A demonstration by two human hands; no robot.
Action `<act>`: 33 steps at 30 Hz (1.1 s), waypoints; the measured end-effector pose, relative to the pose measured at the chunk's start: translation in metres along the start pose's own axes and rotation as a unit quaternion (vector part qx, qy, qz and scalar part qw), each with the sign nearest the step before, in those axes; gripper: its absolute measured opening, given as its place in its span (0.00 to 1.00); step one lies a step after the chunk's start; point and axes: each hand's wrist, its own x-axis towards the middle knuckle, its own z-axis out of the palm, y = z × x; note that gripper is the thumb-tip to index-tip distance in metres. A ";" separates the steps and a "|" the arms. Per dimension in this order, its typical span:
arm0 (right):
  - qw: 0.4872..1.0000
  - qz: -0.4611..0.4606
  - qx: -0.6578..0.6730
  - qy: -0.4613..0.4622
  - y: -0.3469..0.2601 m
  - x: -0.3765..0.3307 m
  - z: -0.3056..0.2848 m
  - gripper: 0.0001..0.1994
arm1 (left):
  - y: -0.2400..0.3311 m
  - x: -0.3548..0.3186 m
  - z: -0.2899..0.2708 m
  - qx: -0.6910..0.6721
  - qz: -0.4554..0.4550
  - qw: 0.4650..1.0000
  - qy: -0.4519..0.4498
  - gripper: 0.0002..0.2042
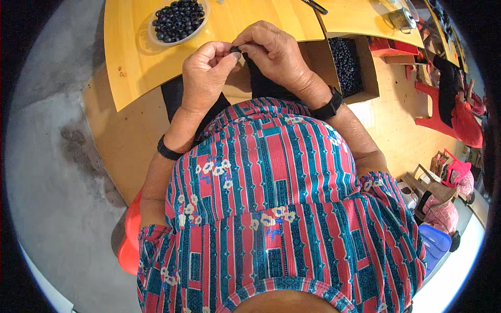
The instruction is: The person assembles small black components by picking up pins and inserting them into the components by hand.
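My left hand (pixel 202 78) and my right hand (pixel 275 55) meet in front of me at the near edge of the yellow table (pixel 133 68). Both are closed, thumbs and forefingers pinched together on a small black piece (pixel 236 49). The fingers cover most of it, so its full shape is hidden. Beyond my left hand, a clear plastic bowl (pixel 205 22) stands on the table, filled with small, round, glossy black parts (pixel 176 21) that seem to have holes.
Right of my right hand, below the tabletop, is a cardboard box (pixel 370 78) of small dark parts (pixel 345 65). A dark slim tool (pixel 315 6) and a metal can (pixel 402 20) lie farther back. Red stools (pixel 430 107) and other people (pixel 462 182) are at the right.
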 end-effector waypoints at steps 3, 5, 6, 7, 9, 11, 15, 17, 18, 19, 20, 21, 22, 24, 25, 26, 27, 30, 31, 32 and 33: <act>0.999 0.048 0.020 0.009 -0.002 -0.003 0.005 0.07 | 0.001 0.000 -0.001 -0.012 -0.013 1.000 -0.005 0.06; 0.983 0.126 0.129 0.030 0.000 -0.011 0.014 0.06 | 0.002 0.000 -0.001 -0.018 -0.011 1.000 -0.010 0.06; 0.949 0.202 0.237 0.049 0.000 -0.012 0.017 0.06 | 0.002 0.000 0.000 -0.018 -0.005 1.000 -0.009 0.05; 0.949 0.201 0.238 0.047 -0.001 -0.013 0.017 0.06 | 0.002 -0.001 0.000 -0.019 0.001 1.000 -0.008 0.05; 0.929 0.218 0.296 0.045 -0.003 -0.012 0.015 0.05 | 0.001 -0.002 -0.001 -0.028 0.001 1.000 -0.009 0.05; 0.924 0.231 0.302 0.035 -0.003 -0.011 0.014 0.05 | 0.000 -0.002 -0.002 -0.037 0.002 0.999 -0.010 0.05; 0.917 0.239 0.317 0.033 -0.002 -0.011 0.014 0.05 | 0.001 -0.004 -0.001 -0.044 -0.005 0.999 -0.018 0.06; 0.923 0.227 0.308 0.037 0.001 -0.013 0.015 0.06 | 0.000 -0.004 -0.001 -0.049 -0.014 0.999 -0.017 0.06; 0.929 0.214 0.300 0.041 0.002 -0.013 0.016 0.06 | 0.000 -0.004 -0.001 -0.060 -0.019 0.998 -0.019 0.06; 0.929 0.214 0.300 0.041 0.001 -0.013 0.016 0.06 | 0.000 -0.004 -0.001 -0.070 -0.025 0.997 -0.021 0.06; 0.929 0.208 0.302 0.042 0.001 -0.013 0.015 0.06 | 0.000 -0.003 -0.001 -0.070 -0.025 0.997 -0.021 0.06; 0.930 0.202 0.304 0.042 0.001 -0.013 0.015 0.07 | 0.000 -0.003 -0.002 -0.078 -0.033 0.996 -0.021 0.07; 0.930 0.202 0.305 0.042 0.002 -0.013 0.015 0.07 | 0.000 -0.003 -0.002 -0.086 -0.041 0.995 -0.020 0.07; 0.945 0.183 0.270 0.038 0.003 -0.014 0.015 0.08 | -0.001 -0.003 -0.001 -0.096 -0.047 0.994 -0.018 0.07; 0.945 0.182 0.270 0.038 0.003 -0.014 0.014 0.08 | -0.001 -0.003 0.000 -0.106 -0.054 0.993 -0.017 0.07; 0.945 0.184 0.269 0.032 0.002 -0.015 0.012 0.09 | -0.001 -0.003 0.000 -0.106 -0.053 0.993 -0.017 0.07; 0.945 0.186 0.267 0.026 0.001 -0.016 0.012 0.10 | -0.001 -0.003 0.000 -0.114 -0.059 0.992 -0.016 0.07; 0.975 0.119 0.183 0.030 0.002 -0.015 0.013 0.12 | -0.004 -0.002 -0.001 -0.131 -0.060 0.990 -0.013 0.07; 0.975 0.119 0.184 0.030 0.002 -0.015 0.012 0.12 | -0.005 -0.002 -0.001 -0.140 -0.055 0.989 -0.010 0.07; 0.979 0.111 0.166 0.026 0.001 -0.015 0.011 0.13 | -0.006 -0.002 -0.002 -0.140 -0.055 0.989 -0.009 0.07; 0.983 0.104 0.149 0.022 0.001 -0.015 0.011 0.14 | -0.006 -0.002 -0.002 -0.138 -0.059 0.989 -0.009 0.07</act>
